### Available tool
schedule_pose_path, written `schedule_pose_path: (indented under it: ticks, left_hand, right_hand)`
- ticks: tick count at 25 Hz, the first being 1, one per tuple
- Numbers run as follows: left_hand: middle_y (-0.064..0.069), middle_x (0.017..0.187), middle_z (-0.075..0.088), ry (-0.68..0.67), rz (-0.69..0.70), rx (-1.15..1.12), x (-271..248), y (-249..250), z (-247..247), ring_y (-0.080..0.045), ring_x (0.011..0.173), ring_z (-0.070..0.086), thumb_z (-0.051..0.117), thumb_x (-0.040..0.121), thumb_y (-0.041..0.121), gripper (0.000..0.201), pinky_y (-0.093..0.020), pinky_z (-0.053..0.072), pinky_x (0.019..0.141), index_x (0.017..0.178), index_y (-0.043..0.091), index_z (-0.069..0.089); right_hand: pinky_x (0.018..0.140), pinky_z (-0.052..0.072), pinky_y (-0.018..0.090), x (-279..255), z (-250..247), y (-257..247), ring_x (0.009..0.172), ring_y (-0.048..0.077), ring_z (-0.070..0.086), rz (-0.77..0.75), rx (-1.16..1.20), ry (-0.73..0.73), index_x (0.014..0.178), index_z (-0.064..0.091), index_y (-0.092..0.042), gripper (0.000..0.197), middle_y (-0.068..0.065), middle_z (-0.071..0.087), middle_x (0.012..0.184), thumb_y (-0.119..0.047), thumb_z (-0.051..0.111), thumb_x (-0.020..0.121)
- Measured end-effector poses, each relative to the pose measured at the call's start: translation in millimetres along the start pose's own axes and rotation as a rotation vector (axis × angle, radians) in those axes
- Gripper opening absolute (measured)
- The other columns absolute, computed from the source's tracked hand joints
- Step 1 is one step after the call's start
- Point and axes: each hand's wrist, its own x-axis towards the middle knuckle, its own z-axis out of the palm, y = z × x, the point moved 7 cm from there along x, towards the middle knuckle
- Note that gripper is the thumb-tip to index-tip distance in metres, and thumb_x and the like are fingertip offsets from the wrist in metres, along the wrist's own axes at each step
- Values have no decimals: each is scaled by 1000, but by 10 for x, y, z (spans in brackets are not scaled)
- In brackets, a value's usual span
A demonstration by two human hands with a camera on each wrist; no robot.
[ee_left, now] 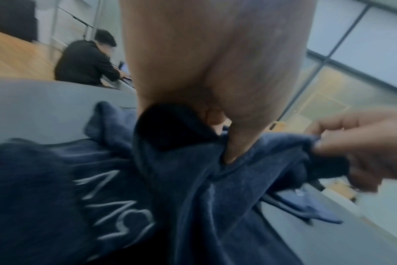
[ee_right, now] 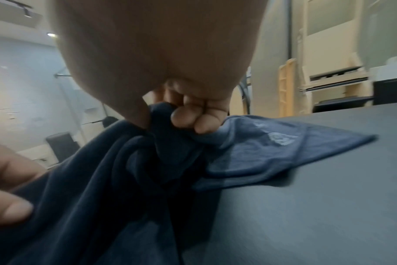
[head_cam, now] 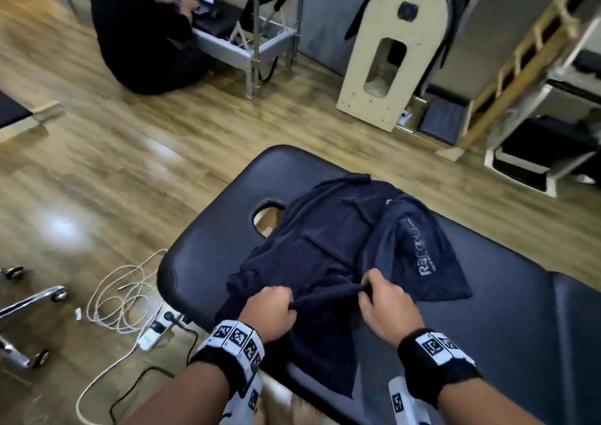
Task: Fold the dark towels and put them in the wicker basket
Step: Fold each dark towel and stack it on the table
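Dark navy towels [head_cam: 341, 239] lie crumpled in a heap on the black padded massage table [head_cam: 487, 311]; one has pale lettering [head_cam: 426, 262]. My left hand [head_cam: 276, 307] grips a bunched edge of the near towel, and my right hand [head_cam: 377, 297] pinches the same edge a short way to the right, the cloth stretched between them. In the left wrist view my left hand [ee_left: 215, 122] curls round the navy towel [ee_left: 193, 197]. In the right wrist view my right hand [ee_right: 181, 114] holds the towel [ee_right: 113, 179] between thumb and curled fingers. No wicker basket is in view.
The table has a face hole [head_cam: 266, 216] near its far-left end. White and black cables and a power strip [head_cam: 146, 330] lie on the wooden floor at left. A person in black [head_cam: 140, 34] sits at a laptop. Wooden exercise equipment [head_cam: 393, 54] stands at back right.
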Motion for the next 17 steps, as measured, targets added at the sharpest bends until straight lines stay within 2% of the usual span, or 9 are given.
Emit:
schedule_pose_path:
  ticks: [2,5,6,8,9,10,12,13,17]
  left_hand:
    - [-1,89,62,-27,116,-145,41,233,-34,-24,88,60,57,81,23,8,-37,51,80,83,18,51]
    - [-1,89,61,-125,276,-170,4,688,-11,-21,84,59,56,82,19,14,-36,50,75,84,25,43]
    - [-1,92,60,-149,338,-127,-25,817,20,-23,87,58,54,81,19,16,-39,50,78,85,27,41]
    - [-2,100,60,-176,478,0,-91,1068,118,-28,94,56,51,80,15,20,-43,48,85,92,27,41]
    - [-3,105,61,-181,529,54,-124,1150,159,-29,99,56,50,79,13,23,-43,47,89,97,26,43]
    - [-2,109,62,-172,573,83,-146,1222,179,-29,103,56,50,78,12,26,-43,45,91,100,25,45]
    - [2,107,64,-133,618,108,-163,1305,187,-27,104,58,49,76,13,28,-43,44,90,99,28,45]
    - [3,102,65,-99,619,124,-160,1323,164,-27,101,58,50,76,14,26,-42,44,88,96,29,44]
    - [4,97,67,7,558,228,-112,1295,50,-24,99,61,51,78,19,24,-40,40,87,100,29,51]
  right_hand:
    - [77,49,39,-175,79,296,100,37,63,138,-65,-86,104,48,-24,16,11,68,107,-28,51,89]
    - [86,50,36,-504,303,565,112,36,62,268,-111,-317,121,47,-21,44,15,65,123,-35,57,81]
    - [89,50,36,-569,353,539,114,35,61,268,-73,-339,129,43,-25,55,13,64,127,-40,60,78]
    - [93,48,36,-630,264,391,119,32,59,233,64,-204,143,35,-33,73,7,61,130,-41,63,76]
    - [94,47,34,-620,181,287,118,29,58,173,125,-103,141,39,-34,70,2,61,128,-35,63,76]
    - [93,48,33,-600,120,204,115,27,60,100,164,-23,132,50,-34,58,-1,62,122,-29,60,75]
    - [84,50,35,-603,48,116,103,30,63,20,133,48,104,60,-26,29,0,67,104,-24,54,76]
    - [80,51,37,-620,17,127,98,32,63,33,95,63,98,60,-24,22,2,70,97,-26,52,77]
    - [82,53,37,-753,-61,500,95,31,65,175,120,172,101,63,-28,29,2,74,91,-28,45,79]
